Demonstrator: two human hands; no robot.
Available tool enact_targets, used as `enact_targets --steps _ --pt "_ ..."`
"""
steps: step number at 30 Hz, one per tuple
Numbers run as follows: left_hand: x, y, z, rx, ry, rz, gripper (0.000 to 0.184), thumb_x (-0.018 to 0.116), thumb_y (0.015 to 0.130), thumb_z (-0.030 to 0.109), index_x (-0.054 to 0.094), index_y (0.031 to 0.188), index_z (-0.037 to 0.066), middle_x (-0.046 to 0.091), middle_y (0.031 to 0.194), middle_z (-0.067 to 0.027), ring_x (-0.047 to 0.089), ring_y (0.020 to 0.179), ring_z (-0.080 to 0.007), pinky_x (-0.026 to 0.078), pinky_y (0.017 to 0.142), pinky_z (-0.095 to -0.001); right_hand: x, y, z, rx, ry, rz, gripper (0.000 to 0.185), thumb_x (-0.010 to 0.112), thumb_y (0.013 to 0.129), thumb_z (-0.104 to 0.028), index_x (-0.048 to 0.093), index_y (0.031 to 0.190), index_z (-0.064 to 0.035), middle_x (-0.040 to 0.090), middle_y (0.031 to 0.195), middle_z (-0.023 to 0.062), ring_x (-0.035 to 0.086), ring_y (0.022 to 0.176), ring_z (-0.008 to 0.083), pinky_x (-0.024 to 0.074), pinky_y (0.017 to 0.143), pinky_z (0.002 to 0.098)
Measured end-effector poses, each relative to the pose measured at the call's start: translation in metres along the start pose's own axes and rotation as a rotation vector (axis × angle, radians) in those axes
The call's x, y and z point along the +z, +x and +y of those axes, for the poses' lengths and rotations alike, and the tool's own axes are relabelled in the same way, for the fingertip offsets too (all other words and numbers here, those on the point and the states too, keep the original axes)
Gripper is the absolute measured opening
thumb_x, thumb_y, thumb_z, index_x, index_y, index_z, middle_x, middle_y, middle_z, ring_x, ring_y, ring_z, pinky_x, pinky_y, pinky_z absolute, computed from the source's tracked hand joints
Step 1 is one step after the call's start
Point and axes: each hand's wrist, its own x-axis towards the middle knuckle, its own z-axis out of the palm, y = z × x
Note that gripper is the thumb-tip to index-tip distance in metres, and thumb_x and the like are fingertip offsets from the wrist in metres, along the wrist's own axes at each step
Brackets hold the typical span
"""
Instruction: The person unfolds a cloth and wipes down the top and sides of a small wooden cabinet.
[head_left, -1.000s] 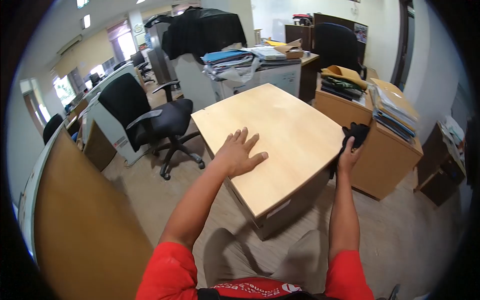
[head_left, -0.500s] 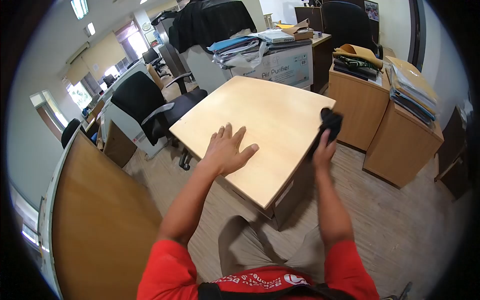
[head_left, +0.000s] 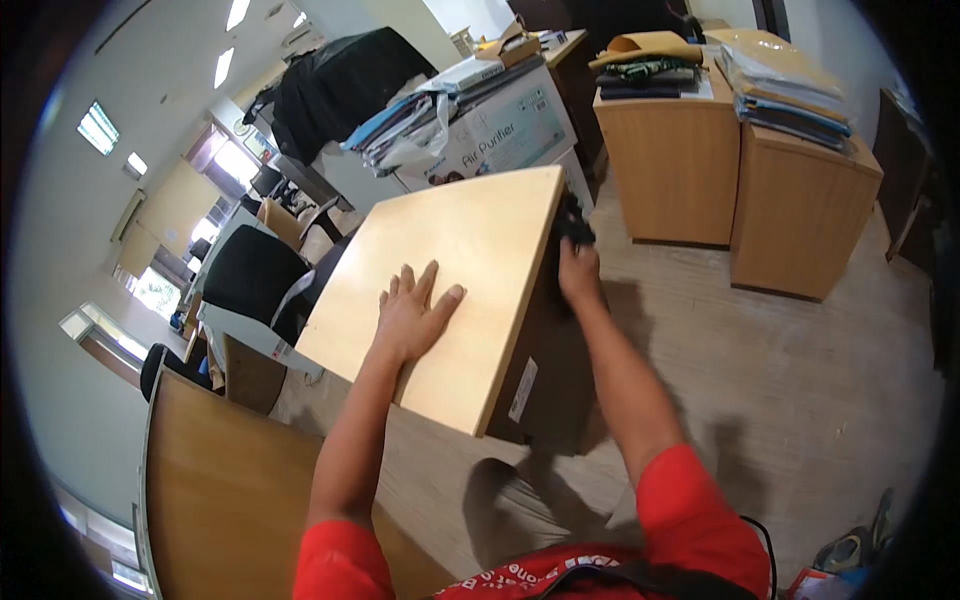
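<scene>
My left hand (head_left: 413,318) lies flat on the light wooden top of a small cabinet (head_left: 470,240), its fingers spread. On the cabinet's right side, just below the edge of the top, my right hand (head_left: 580,272) is closed around a black cloth (head_left: 574,222). The cloth is bunched and presses against or sits close to the dark side panel; part of it is hidden by the top's edge. A white label (head_left: 522,389) is stuck low on that side panel.
Behind the cabinet stands an air purifier box (head_left: 510,135) with piled papers on it. Two wooden cabinets (head_left: 672,165) bearing stacked folders are at the right. A black office chair (head_left: 250,275) is at the left, near a brown wooden panel (head_left: 230,480). Shoes (head_left: 845,553) lie at lower right.
My view has shifted, so the cabinet's right side now shows. My right hand has carried the cloth down along that side. My left hand stays flat on the top.
</scene>
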Motion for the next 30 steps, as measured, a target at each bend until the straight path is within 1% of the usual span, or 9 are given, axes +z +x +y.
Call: enact_targets --steps 3,7,10,12,15,17,20,26,30 --pt "0.001 0.005 -0.004 -0.023 -0.006 0.005 0.089 0.042 0.092 0.075 0.038 0.155 0.013 0.024 0.159 -0.0338 0.018 0.149 -0.0501 0.013 0.121 -0.0568 0.006 -0.026 -0.040 0.074 -0.013 0.028 0.051 0.049 0.104 -0.038 0.060 0.121 0.0090 0.065 0.117 0.0303 0.061 0.114 0.0409 0.0454 0.097 0.0455" --pt "0.005 0.017 -0.017 -0.044 0.026 0.015 0.085 0.043 0.093 0.073 0.037 0.156 0.016 0.024 0.159 -0.0331 0.019 0.150 -0.0484 0.015 0.122 -0.0537 -0.002 -0.181 -0.030 -0.399 0.021 -0.186 0.048 0.046 0.100 -0.020 0.051 0.140 0.0055 0.031 0.154 0.0364 0.038 0.140 0.0504 0.0293 0.118 0.0520" --pt "0.006 0.025 -0.023 -0.030 0.008 0.011 0.084 0.043 0.093 0.073 0.038 0.156 0.017 0.024 0.159 -0.0328 0.019 0.150 -0.0484 0.016 0.122 -0.0528 -0.006 -0.194 0.039 -0.471 0.003 -0.133 0.048 0.046 0.099 -0.015 0.050 0.142 0.0040 0.038 0.150 0.0365 0.042 0.138 0.0496 0.0310 0.117 0.0501" --pt "0.008 0.018 -0.030 -0.007 -0.019 0.018 0.086 0.042 0.091 0.075 0.039 0.155 0.018 0.025 0.159 -0.0330 0.020 0.149 -0.0501 0.016 0.121 -0.0550 0.001 -0.156 0.078 0.197 0.123 0.024 0.044 0.048 0.100 -0.015 0.052 0.141 0.0022 0.047 0.142 0.0358 0.048 0.132 0.0477 0.0371 0.113 0.0483" --pt "0.006 0.022 -0.031 -0.017 -0.005 0.000 0.082 0.044 0.093 0.071 0.038 0.156 0.019 0.024 0.160 -0.0321 0.019 0.150 -0.0480 0.016 0.122 -0.0503 0.035 -0.113 0.085 0.196 -0.194 0.113 0.038 0.051 0.102 -0.017 0.056 0.135 0.0021 0.055 0.132 0.0353 0.053 0.126 0.0468 0.0434 0.106 0.0466" --pt "0.004 0.020 -0.031 0.010 -0.030 0.009 0.081 0.044 0.094 0.070 0.038 0.156 0.019 0.024 0.160 -0.0321 0.019 0.150 -0.0473 0.016 0.122 -0.0498 0.026 -0.098 -0.030 0.068 -0.008 -0.087 0.033 0.056 0.101 -0.014 0.057 0.129 0.0020 0.053 0.131 0.0360 0.049 0.130 0.0484 0.0436 0.105 0.0472" --pt "0.001 0.012 -0.032 0.042 -0.041 -0.008 0.078 0.046 0.095 0.066 0.038 0.156 0.018 0.024 0.160 -0.0324 0.020 0.150 -0.0461 0.016 0.122 -0.0483 0.039 -0.065 -0.039 -0.438 0.090 0.131 0.037 0.054 0.099 -0.008 0.056 0.135 0.0004 0.052 0.138 0.0315 0.047 0.132 0.0480 0.0412 0.108 0.0467" --pt "0.000 0.000 -0.035 0.093 -0.075 -0.004 0.074 0.048 0.097 0.062 0.039 0.155 0.017 0.024 0.160 -0.0320 0.020 0.151 -0.0449 0.016 0.122 -0.0488 0.008 -0.044 0.135 0.448 -0.044 0.246 0.039 0.049 0.103 -0.019 0.056 0.134 0.0030 0.058 0.130 0.0306 0.057 0.120 0.0435 0.0452 0.102 0.0464" --pt "-0.002 -0.002 -0.037 0.104 -0.084 -0.010 0.074 0.050 0.096 0.060 0.039 0.155 0.018 0.023 0.160 -0.0314 0.020 0.151 -0.0447 0.015 0.122 -0.0489 0.019 -0.063 0.060 0.263 -0.101 0.195 0.043 0.049 0.104 -0.026 0.057 0.130 0.0072 0.056 0.132 0.0320 0.053 0.125 0.0451 0.0435 0.104 0.0480"
